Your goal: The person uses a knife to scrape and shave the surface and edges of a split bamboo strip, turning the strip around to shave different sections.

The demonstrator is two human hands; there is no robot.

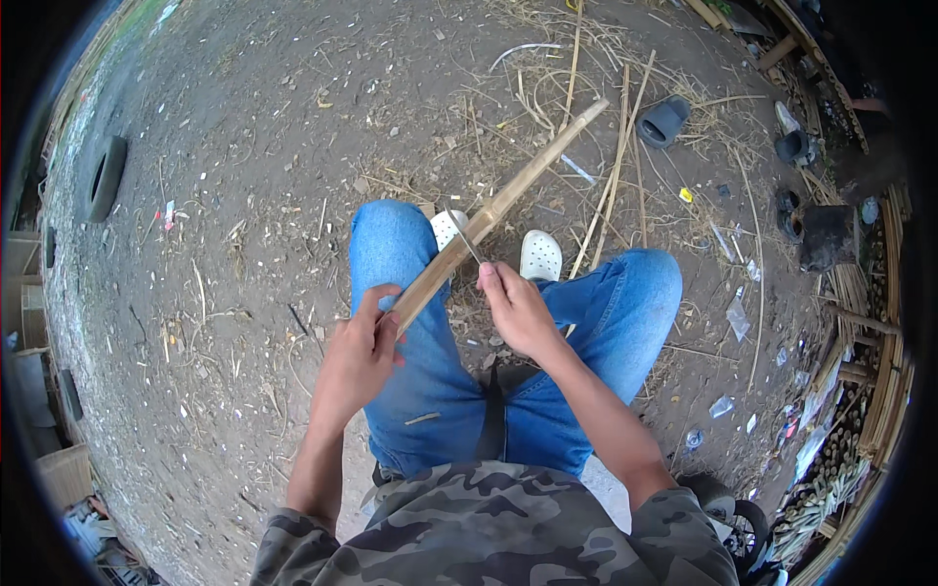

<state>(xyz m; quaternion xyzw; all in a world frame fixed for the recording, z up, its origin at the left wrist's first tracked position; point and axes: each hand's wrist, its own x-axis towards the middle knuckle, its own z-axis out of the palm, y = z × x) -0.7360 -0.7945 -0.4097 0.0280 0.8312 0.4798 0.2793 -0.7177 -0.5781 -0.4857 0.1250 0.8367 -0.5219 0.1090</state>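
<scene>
Left hand [363,356]: fingers clamped round the near end of the bamboo [500,202], over the left leg [399,237]. Right hand [518,308], at about 2 o'clock from the left: fingers closed on the knife [471,246], handle mostly hidden in the grip. Bamboo slants from 7 o'clock up to 1 o'clock, passing between the knees, far end apparently unsupported. Blade crosses it, tip toward 11 o'clock; can't tell whether the edge bites or just rests.

Step looks like blade work on the bamboo's face. To do it well: keep the left grip firm so the piece doesn't roll, and brace the near end on the thigh, since the free far end likely wobbles. Hold the blade at a low, steady angle, with light, even pressure. Ease off at the joint line just beyond the blade; it probably catches there. Best stroke runs toward 1 o'clock, away from the left fingers and left leg; a slip toward 7 o'clock would threaten both. Keep the right leg [625,313] wide for wrist room. Strips [614,181] on the ground at 1 o'clock, slipper [664,121] beside them: both out of the way.
</scene>
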